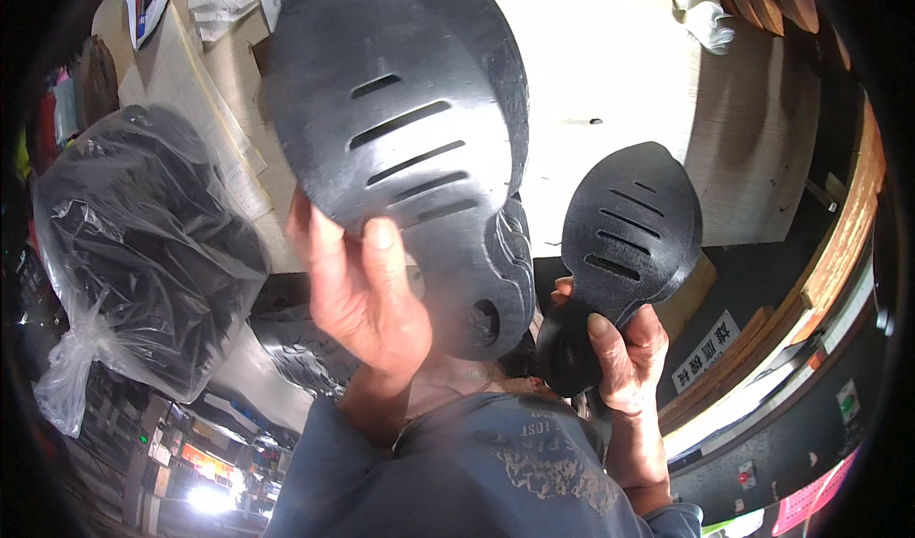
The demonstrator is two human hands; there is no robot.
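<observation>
Left hand (357,285): gripping stack of large black slotted soles (400,147).
Right hand (624,352): pinching smaller black slotted sole (629,223).
Bag (143,243): beside left hand.

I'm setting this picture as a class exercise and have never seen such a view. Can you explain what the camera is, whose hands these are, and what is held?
There is no machine: one wide camera sits on a person's head and looks down at their own two bare hands, so edges bend near the rim. The left hand has a grip on a stack of flat black slotted pieces, shaped like shoe soles. The right hand holds a smaller black slotted piece. Behind them lies a pale wooden tabletop. To the left sits a clear plastic bag of dark items.
</observation>
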